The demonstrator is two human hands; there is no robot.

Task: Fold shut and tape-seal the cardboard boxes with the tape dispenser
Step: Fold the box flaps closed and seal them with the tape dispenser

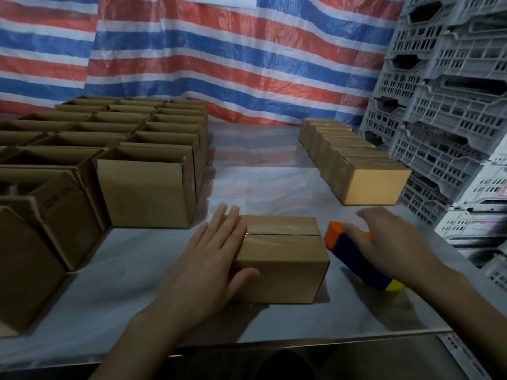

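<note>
Brown cardboard box (282, 253) is sitting low in the centre of the frame on the bench (131, 286), its flaps folded shut. Left hand (211, 259) is lying flat on its left end, fingers straight, thumb touching the front face. Right hand (392, 242) is covering the blue-and-orange tape dispenser (356, 263) just right of the box; its fingers are blurring, so I cannot tell their grip. Open boxes (145, 187) are standing at left.
</note>
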